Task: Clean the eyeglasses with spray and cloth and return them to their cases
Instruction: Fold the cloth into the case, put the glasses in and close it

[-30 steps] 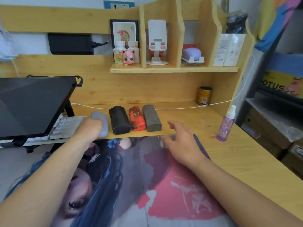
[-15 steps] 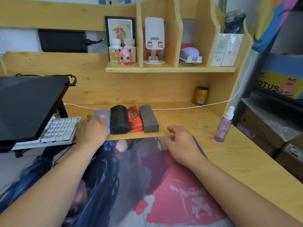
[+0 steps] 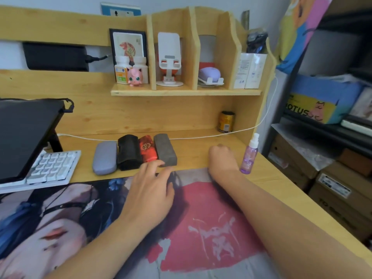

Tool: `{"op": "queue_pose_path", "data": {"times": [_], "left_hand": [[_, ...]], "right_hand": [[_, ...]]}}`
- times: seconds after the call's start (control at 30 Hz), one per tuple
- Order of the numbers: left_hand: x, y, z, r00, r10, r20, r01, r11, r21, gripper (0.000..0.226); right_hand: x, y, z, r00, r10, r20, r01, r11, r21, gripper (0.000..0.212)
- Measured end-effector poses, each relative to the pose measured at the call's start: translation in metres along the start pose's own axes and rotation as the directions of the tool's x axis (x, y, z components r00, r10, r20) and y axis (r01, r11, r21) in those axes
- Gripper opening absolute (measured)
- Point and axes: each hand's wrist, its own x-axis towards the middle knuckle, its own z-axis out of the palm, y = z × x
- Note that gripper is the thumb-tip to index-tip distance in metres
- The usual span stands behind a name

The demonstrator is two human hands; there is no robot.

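Four closed cases sit in a row on the wooden desk (image 3: 201,156). My left hand (image 3: 150,190), fingers loose and holding nothing, nears the dark grey felt case (image 3: 165,151). My right hand (image 3: 222,158) is curled and empty beside the purple spray bottle (image 3: 249,156). I'd grip the case by its long sides and slide it out without nudging the red patterned case (image 3: 147,149).

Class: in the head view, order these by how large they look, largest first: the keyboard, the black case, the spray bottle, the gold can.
1. keyboard, partly hidden
2. black case
3. spray bottle
4. gold can, which stands farther back, so its rank is unsure
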Motion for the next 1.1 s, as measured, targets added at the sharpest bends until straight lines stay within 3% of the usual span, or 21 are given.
{"op": "queue_pose_path", "data": {"times": [0.07, 0.1, 0.17, 0.23, 0.3, 0.33, 0.4, 0.47, 0.6, 0.7, 0.8, 0.93, 1.03, 1.1], "left_hand": [[0.003, -0.002, -0.003, 0.998, -0.059, 0.014, 0.06, 0.994, -0.091, 0.034], [0.005, 0.0, -0.002, 0.996, -0.09, 0.028, 0.093, 0.984, -0.151, 0.033], [0.017, 0.016, 0.005, 0.993, -0.099, 0.059, 0.112, 0.953, -0.28, 0.033], [0.034, 0.047, 0.024, 0.989, -0.096, 0.116, 0.136, 0.898, -0.418, 0.038], [0.055, 0.087, 0.051, 0.964, -0.112, 0.243, 0.232, 0.802, -0.551, 0.056], [0.064, 0.108, 0.063, 0.947, -0.112, 0.301, 0.279, 0.751, -0.598, 0.07], [0.081, 0.144, 0.085, 0.925, -0.105, 0.364, 0.329, 0.699, -0.635, 0.091], [0.093, 0.168, 0.098, 0.922, -0.12, 0.368, 0.344, 0.689, -0.638, 0.092], [0.106, 0.18, 0.108, 0.931, -0.146, 0.335, 0.346, 0.649, -0.677, 0.026], [0.099, 0.162, 0.082, 0.973, -0.162, 0.165, 0.23, 0.599, -0.767, 0.008], [0.068, 0.119, 0.031, 0.992, -0.112, 0.058, 0.12, 0.698, -0.706, 0.008], [0.014, 0.049, -0.021, 0.992, -0.029, 0.125, 0.078, 0.911, -0.404, 0.021], [-0.01, 0.019, -0.03, 0.984, -0.124, 0.129, 0.16, 0.935, -0.317, 0.027], [-0.013, 0.012, -0.028, 0.981, -0.151, 0.118, 0.178, 0.946, -0.271, 0.03]], "right_hand": [[-0.016, 0.0, -0.014, 0.971, -0.132, -0.201, 0.177, 0.959, 0.222, 0.032], [-0.025, 0.006, -0.022, 0.923, -0.167, -0.347, 0.277, 0.914, 0.296, 0.028], [-0.044, 0.022, -0.044, 0.805, -0.101, -0.585, 0.371, 0.854, 0.364, 0.021], [-0.054, 0.047, -0.059, 0.705, 0.222, -0.674, 0.284, 0.782, 0.554, 0.021], [-0.051, 0.073, -0.06, 0.588, 0.59, -0.553, 0.145, 0.596, 0.79, 0.026], [-0.047, 0.082, -0.057, 0.564, 0.675, -0.476, 0.08, 0.529, 0.845, 0.028], [-0.043, 0.093, -0.048, 0.601, 0.699, -0.387, -0.029, 0.503, 0.864, 0.031], [-0.042, 0.095, -0.041, 0.646, 0.688, -0.332, -0.061, 0.48, 0.875, 0.031], [-0.042, 0.091, -0.039, 0.667, 0.705, -0.239, -0.058, 0.37, 0.927, 0.017], [-0.046, 0.084, -0.041, 0.713, 0.66, -0.237, -0.029, 0.366, 0.93, 0.009], [-0.051, 0.069, -0.047, 0.795, 0.569, -0.212, 0.029, 0.313, 0.949, 0.006], [-0.069, 0.023, -0.054, 0.96, 0.246, -0.133, 0.107, 0.119, 0.987, 0.01], [-0.086, -0.007, -0.05, 0.995, 0.078, -0.067, 0.068, -0.013, 0.998, 0.008], [-0.092, -0.018, -0.046, 0.997, 0.008, -0.072, 0.072, -0.006, 0.997, 0.006]]}}
